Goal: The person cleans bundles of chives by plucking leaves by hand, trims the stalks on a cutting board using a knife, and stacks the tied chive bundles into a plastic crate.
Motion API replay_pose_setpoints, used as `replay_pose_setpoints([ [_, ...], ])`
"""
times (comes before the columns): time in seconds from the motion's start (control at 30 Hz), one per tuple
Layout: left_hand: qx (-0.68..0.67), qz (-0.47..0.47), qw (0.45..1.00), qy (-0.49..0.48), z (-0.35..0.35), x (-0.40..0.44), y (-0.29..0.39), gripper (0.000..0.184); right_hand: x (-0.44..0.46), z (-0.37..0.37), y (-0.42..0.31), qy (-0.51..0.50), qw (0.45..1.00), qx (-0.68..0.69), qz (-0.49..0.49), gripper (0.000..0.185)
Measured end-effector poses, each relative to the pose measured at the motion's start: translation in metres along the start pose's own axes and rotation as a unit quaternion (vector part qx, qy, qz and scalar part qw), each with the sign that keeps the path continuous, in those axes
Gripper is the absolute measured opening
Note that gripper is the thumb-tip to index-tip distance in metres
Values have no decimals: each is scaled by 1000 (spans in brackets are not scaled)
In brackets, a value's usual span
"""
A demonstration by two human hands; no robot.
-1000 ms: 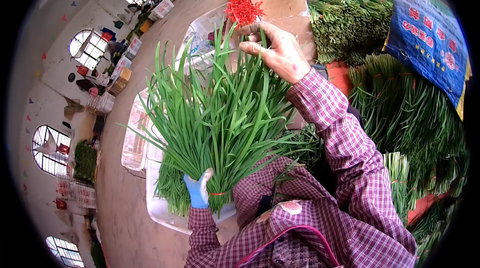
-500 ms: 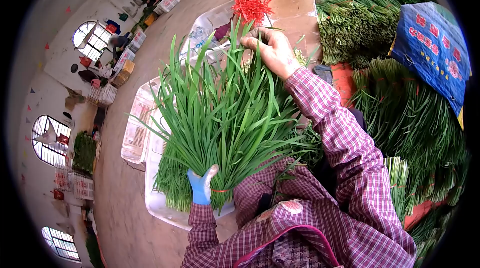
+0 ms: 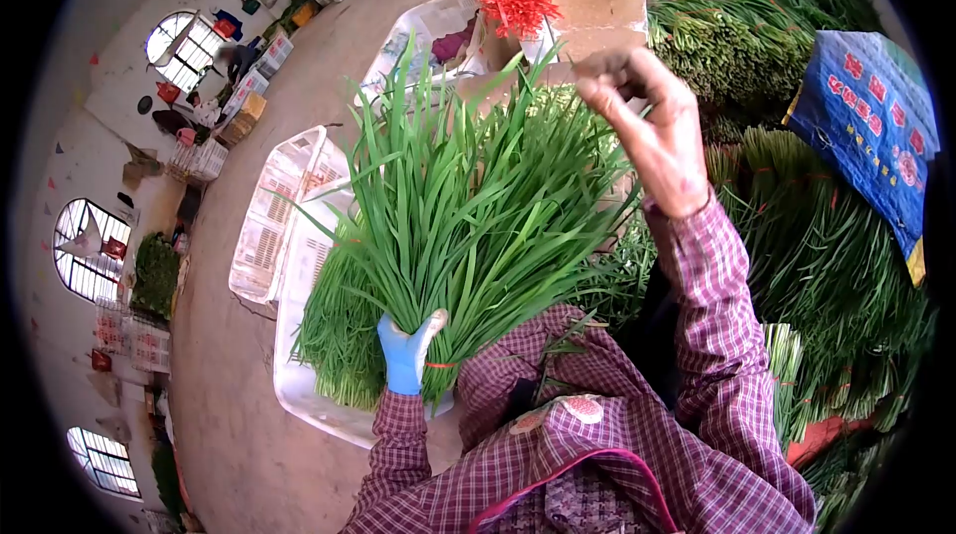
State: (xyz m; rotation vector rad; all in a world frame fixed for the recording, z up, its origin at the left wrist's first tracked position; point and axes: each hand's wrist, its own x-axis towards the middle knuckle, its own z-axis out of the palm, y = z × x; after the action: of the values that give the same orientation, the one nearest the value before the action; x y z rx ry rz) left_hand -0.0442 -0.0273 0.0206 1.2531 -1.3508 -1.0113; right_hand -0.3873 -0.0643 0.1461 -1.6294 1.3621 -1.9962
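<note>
A bunch of green garlic chives (image 3: 468,205), tied low with a red band, is fanned out in front of me. My left hand (image 3: 406,350), in a blue and white glove, grips it near the band, stems downward. Bare and raised to the right of the leaf tips, my right hand (image 3: 652,126) has its thumb and fingers pinched together. It stands apart from the bunch, and whatever it may hold is too small to make out. More chives (image 3: 344,355) lie in the white plastic crate (image 3: 286,375) below the bunch.
Red ties (image 3: 519,0) hang in a cluster ahead. Another white crate (image 3: 274,205) stands left, and a crate with plastic bags (image 3: 418,31) beyond. Stacked chives (image 3: 797,265) line my right, partly under a blue printed sack (image 3: 861,131). People work beside crates far left.
My right hand has moved away from the leaf tips, up and to the right. My left hand keeps its hold on the bunch. The view has shifted slightly.
</note>
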Motion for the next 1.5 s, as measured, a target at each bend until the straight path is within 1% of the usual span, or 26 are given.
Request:
replay_pose_setpoints([
  [0.03,-4,0,1000,-3,2,0,0,32,-9,7,-1,-24,997,-27,-67,10],
  [0.07,-4,-1,1000,-5,3,0,0,32,-16,18,-1,-36,994,-43,-95,14],
  [0.13,20,-2,1000,-22,3,0,-3,33,-27,32,-6,-83,982,-147,-81,17],
  [0.2,1,-10,1000,-22,3,-1,-9,33,-32,43,-2,-91,984,-142,-61,18],
  [0.23,-18,-18,999,-20,3,0,-12,34,-34,46,0,-111,982,-147,-36,18],
  [0.37,4,-10,1000,-24,5,0,-13,37,-38,57,1,-111,985,-126,-23,21],
  [0.43,-43,-6,998,-38,9,1,-11,39,-38,62,1,-115,981,-154,-8,22],
  [0.53,-34,-5,999,-41,10,1,-9,39,-40,70,2,-122,980,-157,-7,24],
  [0.6,-41,-9,998,-42,8,2,-12,38,-41,72,3,-107,980,-166,-18,24],
  [0.67,-47,-13,998,-42,7,1,-13,37,-42,72,2,-94,985,-148,-4,23],
  [0.73,-50,-13,998,-32,8,1,-13,39,-43,75,5,-98,986,-136,-3,23],
  [0.87,-35,-9,998,-42,8,1,-14,41,-44,79,6,-114,986,-122,8,22],
  [0.93,-48,-17,998,-24,10,-1,-14,41,-44,81,9,-110,986,-121,11,21],
  [1.0,-46,-15,998,-30,9,0,-14,41,-45,84,13,-106,987,-121,14,21],
  [1.07,-43,-13,998,-37,9,0,-13,41,-47,86,17,-88,993,-79,22,20],
  [1.1,-45,-13,998,-41,8,0,-14,42,-48,88,18,-87,993,-80,21,20],
  [1.17,-48,-12,998,-45,9,1,-14,43,-52,93,24,-29,991,93,94,19],
  [1.2,-51,-28,998,-32,9,1,-15,45,-49,99,36,34,964,239,115,17],
  [1.27,-54,-44,997,-20,8,-1,-18,46,-32,78,40,97,950,267,130,21],
  [1.33,-44,-31,999,-9,5,-1,-24,50,-22,62,34,119,920,326,184,31],
  [1.37,-45,-31,998,-11,5,-2,-24,50,-22,52,31,71,915,329,224,38],
  [1.4,-54,-35,998,-10,5,-2,-24,52,-22,50,33,73,915,327,224,38],
  [1.47,-63,-38,997,-11,5,-2,-24,55,-23,50,45,-18,933,270,238,38],
  [1.5,-35,-28,999,-19,4,-1,-24,57,-23,50,47,-24,935,261,238,39],
])
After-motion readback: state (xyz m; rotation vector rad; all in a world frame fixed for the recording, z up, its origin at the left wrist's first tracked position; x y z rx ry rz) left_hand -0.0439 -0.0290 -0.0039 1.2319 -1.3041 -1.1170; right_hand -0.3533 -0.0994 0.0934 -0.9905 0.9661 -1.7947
